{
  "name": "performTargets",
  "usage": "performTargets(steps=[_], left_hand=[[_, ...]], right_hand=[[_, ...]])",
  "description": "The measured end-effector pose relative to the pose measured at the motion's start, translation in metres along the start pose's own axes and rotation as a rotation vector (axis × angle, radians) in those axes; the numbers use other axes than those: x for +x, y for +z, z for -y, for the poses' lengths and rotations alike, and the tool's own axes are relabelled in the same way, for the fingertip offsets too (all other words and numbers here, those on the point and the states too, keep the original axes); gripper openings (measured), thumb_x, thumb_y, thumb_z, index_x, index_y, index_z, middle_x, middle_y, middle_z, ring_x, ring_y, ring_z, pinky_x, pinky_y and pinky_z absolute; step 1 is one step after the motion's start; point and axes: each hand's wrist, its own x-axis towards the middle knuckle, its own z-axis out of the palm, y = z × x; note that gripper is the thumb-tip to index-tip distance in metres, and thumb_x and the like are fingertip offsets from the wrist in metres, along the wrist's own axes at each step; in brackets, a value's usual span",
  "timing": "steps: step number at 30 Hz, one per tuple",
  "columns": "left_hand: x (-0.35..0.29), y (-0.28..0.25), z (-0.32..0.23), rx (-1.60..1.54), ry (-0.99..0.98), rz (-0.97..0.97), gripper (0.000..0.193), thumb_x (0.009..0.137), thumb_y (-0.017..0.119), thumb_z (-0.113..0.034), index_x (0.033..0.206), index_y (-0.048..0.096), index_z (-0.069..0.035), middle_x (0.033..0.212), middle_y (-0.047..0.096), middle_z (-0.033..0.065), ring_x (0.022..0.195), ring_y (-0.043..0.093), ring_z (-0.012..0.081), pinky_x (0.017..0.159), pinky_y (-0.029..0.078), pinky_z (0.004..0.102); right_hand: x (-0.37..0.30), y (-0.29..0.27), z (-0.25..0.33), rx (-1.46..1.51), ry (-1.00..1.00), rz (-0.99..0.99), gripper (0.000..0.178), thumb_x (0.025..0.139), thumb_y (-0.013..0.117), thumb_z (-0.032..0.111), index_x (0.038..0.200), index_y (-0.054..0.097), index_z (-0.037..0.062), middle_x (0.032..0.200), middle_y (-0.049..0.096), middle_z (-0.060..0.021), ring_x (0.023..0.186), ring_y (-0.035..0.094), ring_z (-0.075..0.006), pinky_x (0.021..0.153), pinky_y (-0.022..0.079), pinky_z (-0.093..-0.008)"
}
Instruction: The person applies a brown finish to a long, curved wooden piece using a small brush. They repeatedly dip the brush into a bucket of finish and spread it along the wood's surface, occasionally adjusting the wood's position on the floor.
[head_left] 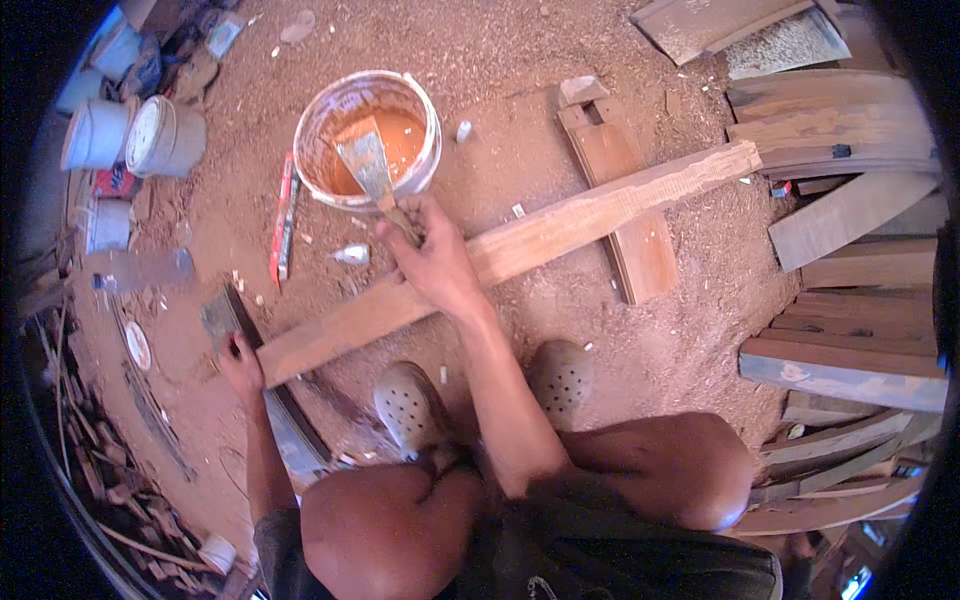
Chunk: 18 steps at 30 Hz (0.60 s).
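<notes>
My right hand is closed round the handle of a putty knife. The knife's wide blade reaches over the rim of a white bucket, and orange-brown material shows at its tip. Inside the bucket lies orange-brown paste. A long wooden plank runs slantwise below my right hand, its far right part resting across a shorter board. At the plank's lower left end, my left hand grips it, close to a dark rail-like block under that end.
A red and silver strip and small white bottles lie near the bucket. Several white pails stand at the far left. Stacked wooden boards line the right side. My feet in clogs are below the plank on dusty ground.
</notes>
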Motion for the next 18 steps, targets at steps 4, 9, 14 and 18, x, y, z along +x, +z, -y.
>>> performTargets(steps=[4,9,14,18], left_hand=[[-0.002,-0.007,-0.036,0.114,-0.131,0.09,0.039,0.097,0.056,-0.033,0.111,0.067,0.002,0.094,0.07,0.0268,0.088,0.068,0.0375,0.08,0.051,0.0467],[0.001,-0.003,-0.029,0.096,-0.081,0.033,0.038,0.094,0.058,-0.032,0.104,0.07,0.002,0.088,0.068,0.0296,0.082,0.068,0.0435,0.077,0.051,0.0498],[0.001,0.003,-0.023,0.025,-0.137,0.012,0.039,0.093,0.058,-0.037,0.099,0.072,-0.001,0.089,0.07,0.0247,0.086,0.068,0.0414,0.079,0.051,0.0486],[0.001,-0.008,-0.035,0.035,-0.183,0.119,0.039,0.094,0.056,-0.04,0.1,0.072,-0.005,0.09,0.072,0.0206,0.087,0.068,0.0388,0.083,0.048,0.0475]], right_hand=[[0.004,-0.003,0.027,0.045,0.031,0.163,0.049,0.093,0.07,0.02,0.132,0.046,0.0019,0.092,0.064,-0.0099,0.067,0.059,-0.0144,0.059,0.049,-0.0298],[0.012,-0.004,0.038,0.27,0.147,0.215,0.036,0.102,0.056,0.034,0.122,0.05,0.0051,0.083,0.062,-0.0063,0.059,0.057,-0.0111,0.051,0.049,-0.0274],[0.004,-0.004,0.06,0.349,0.195,0.073,0.026,0.103,0.048,0.031,0.111,0.05,0.0056,0.084,0.062,-0.0076,0.059,0.057,-0.015,0.051,0.052,-0.0307],[0.016,-0.013,0.063,0.602,0.208,0.159,0.027,0.098,0.05,0.017,0.122,0.047,0.0059,0.089,0.063,-0.0117,0.069,0.061,-0.0188,0.059,0.054,-0.0345]])
